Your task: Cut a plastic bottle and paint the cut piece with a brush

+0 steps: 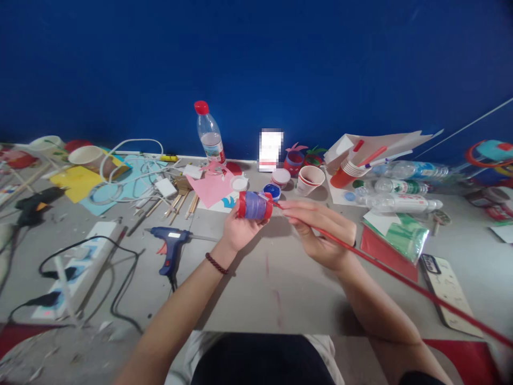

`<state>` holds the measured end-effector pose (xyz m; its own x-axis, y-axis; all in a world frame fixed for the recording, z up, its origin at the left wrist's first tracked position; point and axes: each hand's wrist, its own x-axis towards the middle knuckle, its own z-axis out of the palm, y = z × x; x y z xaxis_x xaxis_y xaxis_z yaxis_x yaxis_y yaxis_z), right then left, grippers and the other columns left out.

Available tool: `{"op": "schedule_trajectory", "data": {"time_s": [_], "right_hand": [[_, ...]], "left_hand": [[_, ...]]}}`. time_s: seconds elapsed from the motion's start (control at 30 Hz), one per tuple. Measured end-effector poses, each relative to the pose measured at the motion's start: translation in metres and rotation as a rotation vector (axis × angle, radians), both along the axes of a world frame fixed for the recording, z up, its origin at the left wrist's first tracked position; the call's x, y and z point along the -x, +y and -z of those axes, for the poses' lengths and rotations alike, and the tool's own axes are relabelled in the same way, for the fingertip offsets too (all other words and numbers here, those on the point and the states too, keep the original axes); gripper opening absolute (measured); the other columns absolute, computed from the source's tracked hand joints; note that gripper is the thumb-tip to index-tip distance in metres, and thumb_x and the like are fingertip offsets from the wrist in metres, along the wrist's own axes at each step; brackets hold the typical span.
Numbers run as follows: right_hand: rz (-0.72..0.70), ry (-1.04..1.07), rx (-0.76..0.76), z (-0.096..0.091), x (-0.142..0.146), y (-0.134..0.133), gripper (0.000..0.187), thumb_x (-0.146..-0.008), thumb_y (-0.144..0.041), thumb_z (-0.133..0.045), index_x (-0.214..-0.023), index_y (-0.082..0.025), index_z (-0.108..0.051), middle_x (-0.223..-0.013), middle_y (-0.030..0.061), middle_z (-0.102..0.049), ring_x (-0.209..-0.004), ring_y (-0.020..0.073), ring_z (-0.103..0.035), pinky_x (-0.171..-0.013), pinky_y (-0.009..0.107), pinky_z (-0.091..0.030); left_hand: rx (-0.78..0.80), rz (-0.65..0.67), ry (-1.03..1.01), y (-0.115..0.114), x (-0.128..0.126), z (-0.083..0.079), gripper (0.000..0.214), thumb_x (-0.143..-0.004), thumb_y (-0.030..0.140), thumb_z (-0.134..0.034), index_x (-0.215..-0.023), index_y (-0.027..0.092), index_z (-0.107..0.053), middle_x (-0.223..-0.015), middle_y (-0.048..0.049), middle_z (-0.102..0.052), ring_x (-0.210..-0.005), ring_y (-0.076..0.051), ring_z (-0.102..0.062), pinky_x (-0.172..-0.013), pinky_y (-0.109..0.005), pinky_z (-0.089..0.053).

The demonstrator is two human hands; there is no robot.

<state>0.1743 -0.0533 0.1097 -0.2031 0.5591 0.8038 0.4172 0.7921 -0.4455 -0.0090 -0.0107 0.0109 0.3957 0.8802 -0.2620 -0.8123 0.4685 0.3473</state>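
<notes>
My left hand (239,230) is closed around a small red paper cup (255,206) painted blue-purple round its middle, held on its side above the grey table (248,289). My right hand (318,232) pinches a long thin red brush (385,267); its tip touches the right end of the cup and its handle runs down to the lower right. Just behind the cup stand an open pot of blue paint (271,191) and a pot of pale paint (280,177).
A blue glue gun (170,243) lies left of my hands, with a power strip (76,270) and cables beyond. Behind are a water bottle (210,133), pink paper (210,187), paper cups (310,179), lying bottles (401,202), green and red paper (401,240).
</notes>
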Motion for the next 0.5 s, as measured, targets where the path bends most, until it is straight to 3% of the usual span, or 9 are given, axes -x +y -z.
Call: {"op": "schedule_trajectory", "data": {"time_s": [0.23, 0.5], "right_hand": [[0.006, -0.196, -0.18, 0.009, 0.011, 0.0, 0.021, -0.092, -0.01, -0.063, -0.108, -0.02, -0.071, -0.102, 0.0083, -0.079, -0.099, 0.0185, -0.076, -0.088, 0.032, -0.064], [0.035, -0.259, -0.101, 0.004, 0.011, -0.001, 0.02, -0.091, -0.01, -0.061, -0.103, -0.022, -0.072, -0.101, 0.0057, -0.08, -0.094, 0.0165, -0.077, -0.088, 0.027, -0.063]], "left_hand": [[0.021, -0.009, -0.016, 0.001, 0.001, -0.002, 0.049, -0.101, 0.048, -0.035, -0.101, 0.016, -0.072, -0.092, -0.0098, -0.076, -0.082, -0.022, -0.071, -0.075, -0.035, -0.054], [0.029, -0.035, -0.004, 0.003, 0.0, -0.001, 0.044, -0.099, 0.047, -0.041, -0.104, 0.017, -0.072, -0.091, -0.0097, -0.076, -0.082, -0.021, -0.07, -0.074, -0.034, -0.053]]}}
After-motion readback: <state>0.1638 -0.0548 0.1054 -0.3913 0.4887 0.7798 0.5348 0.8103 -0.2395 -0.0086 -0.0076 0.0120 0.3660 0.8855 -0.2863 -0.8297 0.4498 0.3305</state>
